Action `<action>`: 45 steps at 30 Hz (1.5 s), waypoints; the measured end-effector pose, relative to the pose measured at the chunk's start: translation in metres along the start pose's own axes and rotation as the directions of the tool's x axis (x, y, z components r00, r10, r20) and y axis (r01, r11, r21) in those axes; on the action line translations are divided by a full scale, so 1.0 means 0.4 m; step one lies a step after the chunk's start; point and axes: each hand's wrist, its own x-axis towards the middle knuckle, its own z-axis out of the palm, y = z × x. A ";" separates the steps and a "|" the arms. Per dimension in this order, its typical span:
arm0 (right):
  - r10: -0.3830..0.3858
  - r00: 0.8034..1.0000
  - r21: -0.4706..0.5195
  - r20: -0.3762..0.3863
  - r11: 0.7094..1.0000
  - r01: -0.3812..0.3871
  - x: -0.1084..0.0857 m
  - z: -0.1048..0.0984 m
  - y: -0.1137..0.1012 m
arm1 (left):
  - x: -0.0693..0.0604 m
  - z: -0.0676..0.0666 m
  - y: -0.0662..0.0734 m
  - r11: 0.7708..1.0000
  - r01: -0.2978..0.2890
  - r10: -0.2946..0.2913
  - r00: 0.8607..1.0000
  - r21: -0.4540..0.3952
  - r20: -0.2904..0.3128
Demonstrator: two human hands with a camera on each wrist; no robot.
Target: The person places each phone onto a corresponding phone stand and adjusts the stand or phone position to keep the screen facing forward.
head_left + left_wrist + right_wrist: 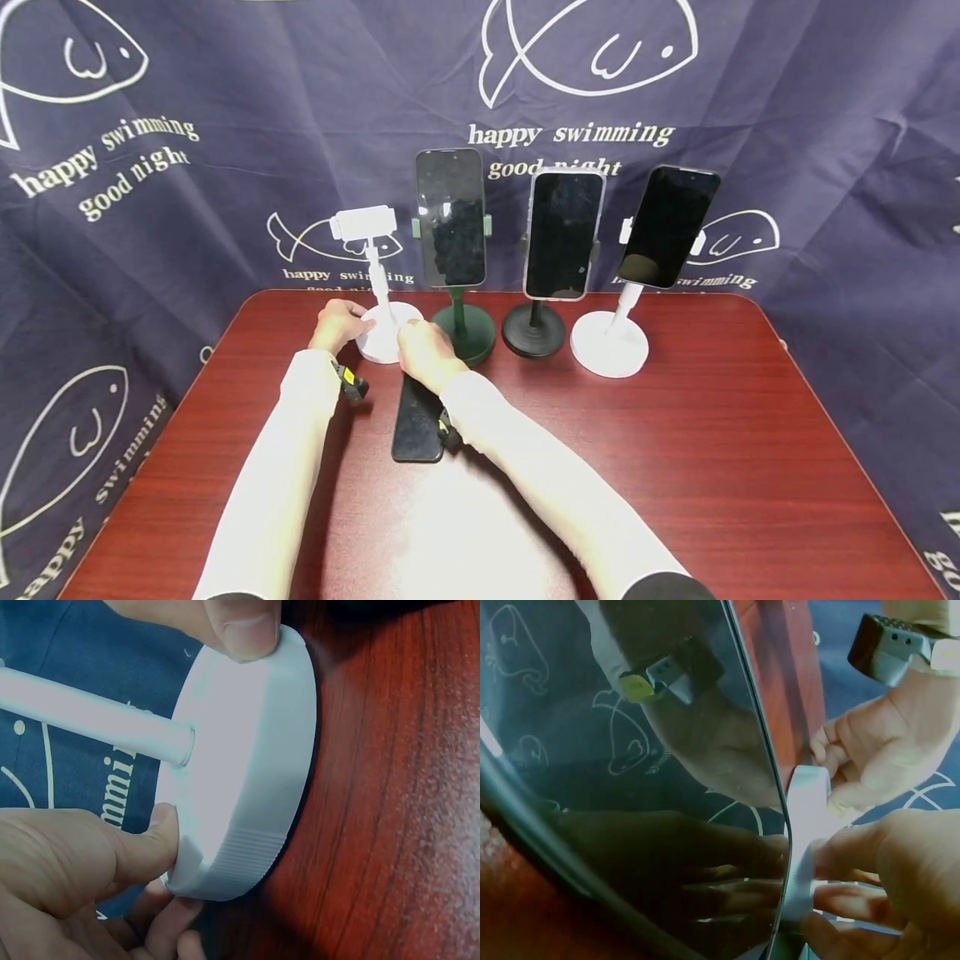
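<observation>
Both hands grip the round base of the white phone stand point(382, 342) at the back left, whose top clamp point(364, 223) holds no phone. My left hand point(339, 323) is at its left edge; in the left wrist view the thumb of that hand point(67, 862) lies on top of the base point(255, 772), fingers at its side. On the right edge is my right hand point(427, 352), thumb and fingers around the rim in the right wrist view point(922, 877). A dark phone point(417, 423) lies flat on the table just in front, partly under the right forearm.
To the right stand a green stand point(474, 337) with a phone point(452, 218), a black stand point(533, 332) with a phone point(564, 235), and another white stand point(609, 346) with a tilted phone point(669, 227). A blue printed cloth point(337, 125) hangs behind the red table point(720, 467).
</observation>
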 end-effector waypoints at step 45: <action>-0.127 0.989 0.161 0.077 0.980 0.114 -0.080 -0.039 0.009 | -0.111 -0.029 0.009 0.942 -0.022 -0.017 0.993 0.336 0.114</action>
